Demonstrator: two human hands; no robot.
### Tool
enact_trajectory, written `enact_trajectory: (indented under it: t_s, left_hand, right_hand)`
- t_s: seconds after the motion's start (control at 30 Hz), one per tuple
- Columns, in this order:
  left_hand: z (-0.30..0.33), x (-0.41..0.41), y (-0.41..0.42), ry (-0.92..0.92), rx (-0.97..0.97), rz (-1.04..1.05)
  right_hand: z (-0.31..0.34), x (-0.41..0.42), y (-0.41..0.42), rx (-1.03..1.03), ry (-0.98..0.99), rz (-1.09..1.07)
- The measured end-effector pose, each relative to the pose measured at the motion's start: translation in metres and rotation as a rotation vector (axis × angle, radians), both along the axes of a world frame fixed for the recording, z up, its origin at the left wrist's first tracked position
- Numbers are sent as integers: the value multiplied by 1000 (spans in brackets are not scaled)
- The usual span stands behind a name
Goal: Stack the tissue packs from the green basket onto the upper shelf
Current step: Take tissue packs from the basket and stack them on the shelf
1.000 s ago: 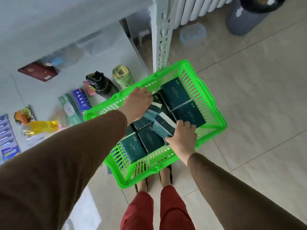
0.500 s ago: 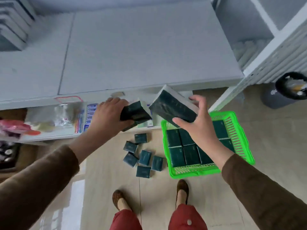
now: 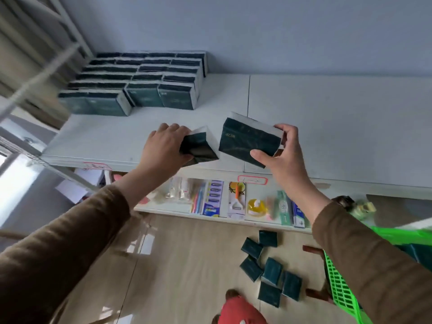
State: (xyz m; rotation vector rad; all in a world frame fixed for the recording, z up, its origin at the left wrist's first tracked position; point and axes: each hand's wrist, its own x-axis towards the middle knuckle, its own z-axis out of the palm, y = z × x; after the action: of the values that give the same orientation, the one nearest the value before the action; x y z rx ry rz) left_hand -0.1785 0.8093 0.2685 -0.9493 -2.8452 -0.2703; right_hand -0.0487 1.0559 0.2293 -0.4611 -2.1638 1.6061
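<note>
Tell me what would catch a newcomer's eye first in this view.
Two hands raised over the white upper shelf, the left hand and right hand each gripping a dark green tissue pack. Next, the stepped stack of tissue packs at the shelf's back left, then loose packs scattered on the floor.

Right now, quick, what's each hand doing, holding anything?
Left hand: grips a dark green tissue pack over the upper shelf.
Right hand: grips a second tissue pack, thumb on its front.
</note>
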Motion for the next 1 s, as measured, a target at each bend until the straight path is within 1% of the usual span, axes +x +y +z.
enact_trajectory:
  t_s: [0.17, 0.37, 0.5, 0.6, 0.7, 0.83, 1.0]
  left_hand:
    - [-10, -91, -31, 23, -20, 19]
    - [-25, -200, -61, 50, -114, 55]
    - [-34, -252, -74, 52, -198, 69]
    - [-40, -280, -81, 66, -208, 57]
    - [-43, -300, -83, 91, -218, 15]
    - [-46, -314, -88, 106, -159, -28]
    - [-51, -323, -90, 170, -196, -159]
  right_hand:
    - [-14, -83, -21, 32, -40, 34]
    - [-39, -198, -52, 54, -92, 130]
    - [-50, -258, -72, 161, -143, 167]
    - [-58, -285, -85, 210, -177, 166]
    - [-66, -301, -97, 252, -150, 66]
    - [-75, -308, -122, 228, -118, -168]
    - [-79, -320, -147, 219, -132, -310]
